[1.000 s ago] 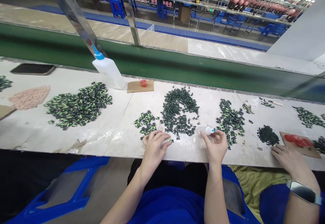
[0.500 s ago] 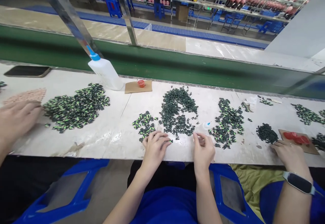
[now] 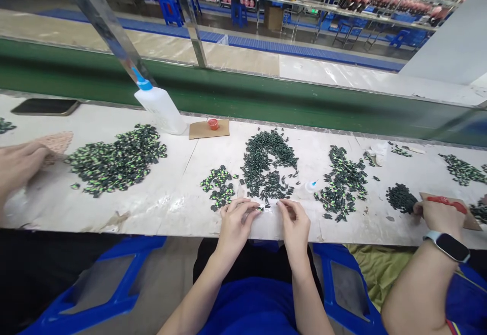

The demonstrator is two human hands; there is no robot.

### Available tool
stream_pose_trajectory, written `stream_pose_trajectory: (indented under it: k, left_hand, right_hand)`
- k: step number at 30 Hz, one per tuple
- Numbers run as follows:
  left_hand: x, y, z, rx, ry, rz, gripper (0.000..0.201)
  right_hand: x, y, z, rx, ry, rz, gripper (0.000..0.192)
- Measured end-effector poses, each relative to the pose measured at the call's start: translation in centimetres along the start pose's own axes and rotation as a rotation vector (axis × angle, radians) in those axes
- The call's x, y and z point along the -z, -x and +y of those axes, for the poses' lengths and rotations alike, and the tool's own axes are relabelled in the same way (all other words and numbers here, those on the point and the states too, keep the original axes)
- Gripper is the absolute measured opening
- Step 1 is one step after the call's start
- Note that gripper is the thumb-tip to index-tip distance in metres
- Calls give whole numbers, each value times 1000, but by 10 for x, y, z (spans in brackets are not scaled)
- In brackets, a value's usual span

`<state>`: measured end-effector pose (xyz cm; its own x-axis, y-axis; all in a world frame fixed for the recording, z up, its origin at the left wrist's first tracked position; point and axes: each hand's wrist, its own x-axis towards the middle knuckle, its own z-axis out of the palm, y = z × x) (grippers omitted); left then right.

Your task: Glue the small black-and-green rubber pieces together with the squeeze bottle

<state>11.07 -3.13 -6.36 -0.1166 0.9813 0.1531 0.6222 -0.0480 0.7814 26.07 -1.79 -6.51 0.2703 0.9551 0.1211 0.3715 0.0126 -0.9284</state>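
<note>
At the near edge of a long white bench, a person's left hand pinches a small green-and-black bit, its grip narrow, while the right hand hangs close by with thumb and fingertips drawn together; whether that grip holds anything is too small to tell. The pinched bit sits between the near edge and a heap of dark pellets. The likeliest mishap appears to be a slip: so small a bit, held only at the fingertips, could spring loose and vanish among the pellets or drop over the near edge, which runs beneath both wrists. A careless sweep of the left hand could drag the cluster of green-and-black bits just beside it into the pellets, mixing the 2 sorts. Near the right hand, toward the bench's right end, a small bottle with a blue tip rests short of a larger green-and-black pile; a knock from the knuckles could roll it, and if it holds liquid, a drip might stick pieces together. Toward the far edge, well clear of both hands, a big bottle stands beside a red cup on a cardboard piece.
</note>
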Motion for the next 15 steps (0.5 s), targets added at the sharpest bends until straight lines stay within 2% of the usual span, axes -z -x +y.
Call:
stream_pose_trajectory:
  k: [2,5,15]
  left_hand:
    - [0,1,3,-10,4,1,15]
    - [-1,2,4,-33,-5,18,16]
    - [-3,4,4,-16,0,41,17]
  right_hand:
    - [-4,7,-6,-55,-118,-70,21]
    - [-9,13,-13,-96,-202,-109,20]
    - [-6,12,-14,-83,-206,-187,19]
